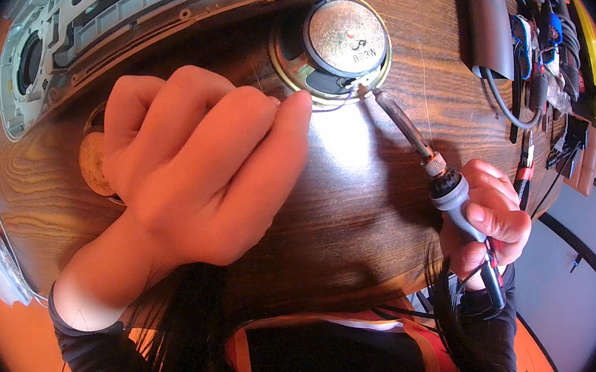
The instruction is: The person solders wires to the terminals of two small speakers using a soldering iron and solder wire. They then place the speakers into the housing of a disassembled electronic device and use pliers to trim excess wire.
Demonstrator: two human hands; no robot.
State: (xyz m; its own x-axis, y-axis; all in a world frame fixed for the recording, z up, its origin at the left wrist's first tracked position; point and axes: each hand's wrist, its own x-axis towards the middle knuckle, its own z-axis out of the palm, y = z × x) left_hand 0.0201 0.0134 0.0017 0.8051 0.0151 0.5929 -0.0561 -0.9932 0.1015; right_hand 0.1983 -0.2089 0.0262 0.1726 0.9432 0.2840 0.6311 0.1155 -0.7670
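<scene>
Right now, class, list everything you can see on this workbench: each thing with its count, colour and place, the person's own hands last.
table: one, dark wood grain, fills the middle.
speaker: one, silver magnet in a brass-coloured frame, top centre.
soldering iron: one, grey handle, tip at the speaker's lower edge.
plastic casing: one, grey, top left.
cables: a bundle, mostly black, top right.
left hand: pinching a thin wire beside the speaker.
right hand: gripping the soldering iron.

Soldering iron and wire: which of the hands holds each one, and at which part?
The right hand grips the soldering iron by its grey handle. The left hand pinches a thin wire near the speaker.
</scene>
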